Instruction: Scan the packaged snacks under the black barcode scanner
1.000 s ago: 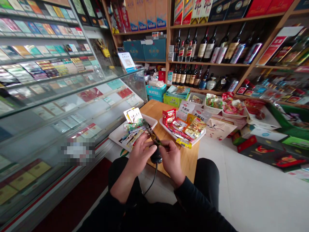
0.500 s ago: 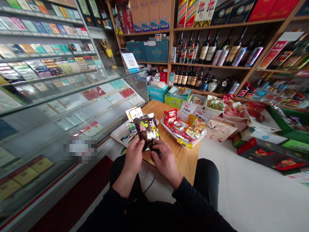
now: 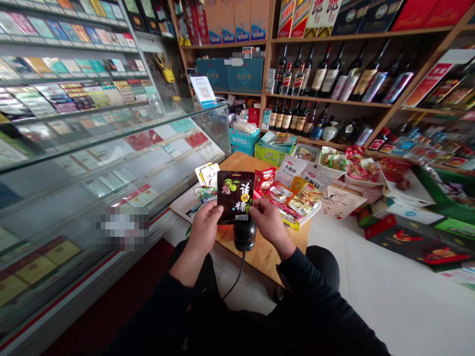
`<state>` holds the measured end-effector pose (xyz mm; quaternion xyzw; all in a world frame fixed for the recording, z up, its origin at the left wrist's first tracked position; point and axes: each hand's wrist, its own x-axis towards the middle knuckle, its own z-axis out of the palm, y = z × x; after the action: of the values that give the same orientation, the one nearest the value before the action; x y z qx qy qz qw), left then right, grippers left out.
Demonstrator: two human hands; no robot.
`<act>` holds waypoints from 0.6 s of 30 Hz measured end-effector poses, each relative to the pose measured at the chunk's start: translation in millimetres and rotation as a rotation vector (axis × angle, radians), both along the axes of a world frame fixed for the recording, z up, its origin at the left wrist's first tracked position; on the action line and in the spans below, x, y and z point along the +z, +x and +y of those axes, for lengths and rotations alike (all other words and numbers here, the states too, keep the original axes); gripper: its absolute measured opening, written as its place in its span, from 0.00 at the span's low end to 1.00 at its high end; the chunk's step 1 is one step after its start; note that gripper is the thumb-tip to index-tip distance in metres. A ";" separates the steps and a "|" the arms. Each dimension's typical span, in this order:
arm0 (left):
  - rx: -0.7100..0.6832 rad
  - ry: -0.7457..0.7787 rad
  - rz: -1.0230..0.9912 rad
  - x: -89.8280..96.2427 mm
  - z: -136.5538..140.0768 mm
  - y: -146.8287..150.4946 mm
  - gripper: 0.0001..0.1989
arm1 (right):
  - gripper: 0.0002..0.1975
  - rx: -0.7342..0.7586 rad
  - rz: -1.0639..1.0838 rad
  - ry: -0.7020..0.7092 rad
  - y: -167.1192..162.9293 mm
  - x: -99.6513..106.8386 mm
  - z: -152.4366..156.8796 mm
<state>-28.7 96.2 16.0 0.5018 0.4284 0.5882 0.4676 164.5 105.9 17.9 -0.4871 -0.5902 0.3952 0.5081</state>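
Note:
Between my hands a dark candy bag (image 3: 236, 197) with green fruit printed on it stands upright, its front towards me. My left hand (image 3: 203, 225) pinches its lower left edge, thumb in front. My right hand (image 3: 270, 220) pinches the lower right edge. Just below the bag, a black rounded device (image 3: 245, 237) with a cable sits on the wooden table (image 3: 267, 252); the bag hides its upper part. To the right is a white tray (image 3: 316, 210) of snack packets. Another white tray (image 3: 180, 206) with packets lies to the left, partly behind the bag and my left hand.
A glass display counter (image 3: 148, 133) runs along the left, with a payment-code sign (image 3: 203, 91) on top. Behind the table are a teal carton (image 3: 243, 141) and shelves of bottles (image 3: 322, 74). White bins of snacks (image 3: 365, 170) and a dark gift box (image 3: 411, 237) stand at right.
The candy bag, tilted before, is now upright and squarely facing me. My right hand has left the black device and taken the bag's right edge. The view has shifted slightly.

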 end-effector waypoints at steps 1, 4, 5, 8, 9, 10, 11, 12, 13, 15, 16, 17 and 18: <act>0.005 -0.002 0.019 -1.2 5.0 -1.9 0.16 | 0.09 -0.022 -0.042 0.018 1.5 0.2 4.3; 0.024 0.000 0.076 -6.5 21.4 -8.0 0.14 | 0.10 -0.053 -0.141 0.071 5.9 1.4 17.6; 0.036 0.002 0.100 -8.1 26.9 -9.7 0.14 | 0.10 -0.057 -0.167 0.085 7.3 2.2 22.3; 0.063 0.016 0.189 -10.2 41.6 -11.7 0.13 | 0.10 -0.070 -0.243 0.124 10.7 5.5 35.9; 0.069 0.024 0.219 -9.9 45.6 -11.2 0.13 | 0.09 -0.077 -0.266 0.134 11.6 6.4 40.1; 0.075 0.032 0.243 -9.2 49.3 -10.1 0.13 | 0.09 -0.083 -0.286 0.142 12.4 6.9 44.0; 0.080 0.038 0.264 -8.6 52.7 -8.8 0.13 | 0.08 -0.089 -0.305 0.148 13.1 6.9 47.5; 0.087 0.039 0.282 -8.2 56.0 -7.3 0.12 | 0.08 -0.097 -0.324 0.152 13.8 6.2 50.7; 0.095 0.037 0.299 -8.3 59.2 -6.0 0.12 | 0.08 -0.105 -0.346 0.153 14.5 4.8 53.6; 0.108 0.039 0.355 -11.0 65.8 -4.5 0.12 | 0.08 -0.116 -0.397 0.153 15.9 -0.1 58.8; 0.115 0.050 0.394 -13.7 69.3 -4.5 0.12 | 0.09 -0.119 -0.421 0.154 16.7 -3.4 61.2; 0.121 0.064 0.435 -17.1 72.9 -4.9 0.12 | 0.09 -0.122 -0.441 0.152 17.5 -7.3 63.6; 0.124 0.077 0.474 -21.1 76.5 -5.6 0.12 | 0.09 -0.124 -0.455 0.148 18.2 -11.5 65.9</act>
<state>-34.3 172.7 -5.0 0.6158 0.5333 0.4979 0.2975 182.7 171.8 6.4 -0.5604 -0.6856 0.1991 0.4199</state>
